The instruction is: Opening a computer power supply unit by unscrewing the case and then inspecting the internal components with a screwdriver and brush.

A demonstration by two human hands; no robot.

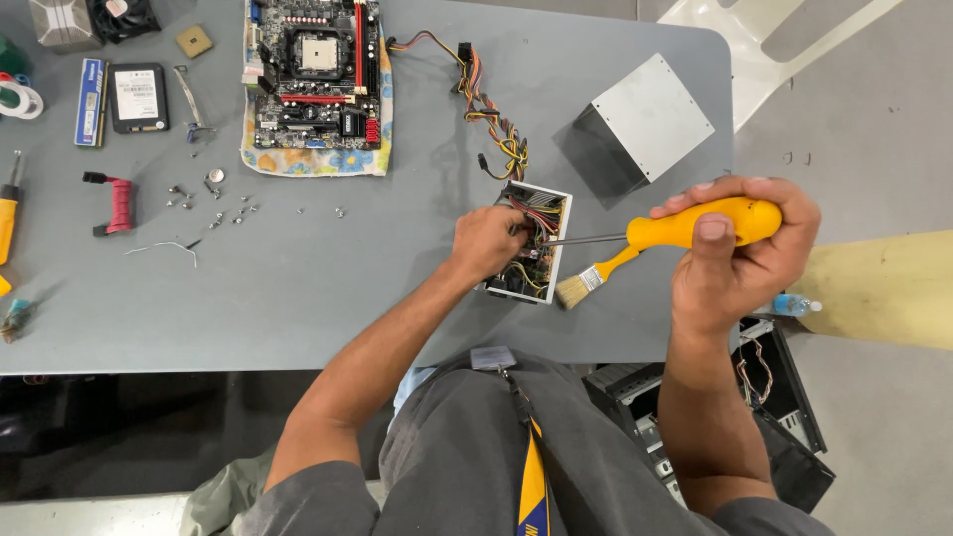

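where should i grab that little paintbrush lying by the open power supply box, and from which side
Take the paintbrush by its yellow handle, just behind the metal ferrule, coming from above. It lies flat on the table, bristles toward the near edge, but its upper handle runs under the screwdriver in the right hand, so the ferrule end looks freest.

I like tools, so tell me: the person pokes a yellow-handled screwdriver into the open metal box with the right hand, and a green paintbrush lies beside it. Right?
Nearly. In the head view the right hand does aim the yellow-handled screwdriver into the open metal box, but the paintbrush beside it has a yellow handle, not green.
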